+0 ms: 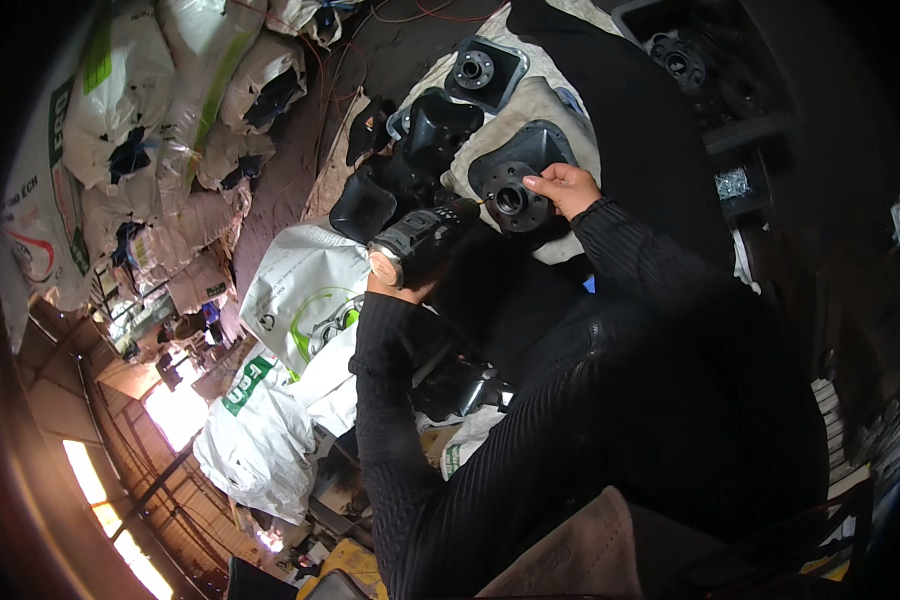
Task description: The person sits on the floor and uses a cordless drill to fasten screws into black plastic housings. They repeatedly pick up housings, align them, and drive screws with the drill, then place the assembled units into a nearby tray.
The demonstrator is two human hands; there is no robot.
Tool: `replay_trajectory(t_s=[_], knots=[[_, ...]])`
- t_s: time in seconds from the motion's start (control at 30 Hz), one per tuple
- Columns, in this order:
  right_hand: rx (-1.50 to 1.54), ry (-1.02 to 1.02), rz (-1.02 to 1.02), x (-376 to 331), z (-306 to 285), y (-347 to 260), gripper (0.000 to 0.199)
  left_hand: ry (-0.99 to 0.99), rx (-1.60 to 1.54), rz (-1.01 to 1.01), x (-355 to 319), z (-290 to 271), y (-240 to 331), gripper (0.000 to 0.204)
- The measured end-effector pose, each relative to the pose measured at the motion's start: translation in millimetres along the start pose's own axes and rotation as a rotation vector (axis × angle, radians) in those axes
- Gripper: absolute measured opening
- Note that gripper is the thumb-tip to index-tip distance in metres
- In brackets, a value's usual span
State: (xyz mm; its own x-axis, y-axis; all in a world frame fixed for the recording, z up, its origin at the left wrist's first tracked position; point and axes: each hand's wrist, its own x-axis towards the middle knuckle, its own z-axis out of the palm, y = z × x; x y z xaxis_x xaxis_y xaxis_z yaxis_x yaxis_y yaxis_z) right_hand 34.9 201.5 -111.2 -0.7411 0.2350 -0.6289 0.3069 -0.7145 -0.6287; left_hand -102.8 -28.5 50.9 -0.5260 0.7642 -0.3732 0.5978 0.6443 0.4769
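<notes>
A single head-worn fisheye view is looking steeply down over the person's own chest and dark sleeves, which are filling the lower right. It is sitting close above the hands, with the left hand and right hand near centre. Straight lines are bending at the rim, where stacked white sacks are curving along the left edge.

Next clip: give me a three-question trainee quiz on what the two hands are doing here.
1. True or false: the left hand grips a power driver.
2. What does the right hand touch? A) a white sack B) the round black flanged part C) a crate
3. The driver's tip points toward the ____ part.

Key: 1 true; 2 B; 3 flanged.
</notes>
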Motion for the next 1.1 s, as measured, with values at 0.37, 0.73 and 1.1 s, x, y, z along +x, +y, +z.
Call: replay_trajectory(t_s=[0.37,0.73,1.1], knots=[[0.017,0.016,-0.035,5,4,6,0.029,-0.012,0.084,0.136,6,-6,-12,0.053],[-0.064,0.027,-0.052,0,2,1,0.03,-0.013,0.01,-0.037,4,-6,4,0.055],[-0.305,0.178,-0.037,-6,-4,7,0.032,0.046,0.377,0.28,35,5,38,0.024]])
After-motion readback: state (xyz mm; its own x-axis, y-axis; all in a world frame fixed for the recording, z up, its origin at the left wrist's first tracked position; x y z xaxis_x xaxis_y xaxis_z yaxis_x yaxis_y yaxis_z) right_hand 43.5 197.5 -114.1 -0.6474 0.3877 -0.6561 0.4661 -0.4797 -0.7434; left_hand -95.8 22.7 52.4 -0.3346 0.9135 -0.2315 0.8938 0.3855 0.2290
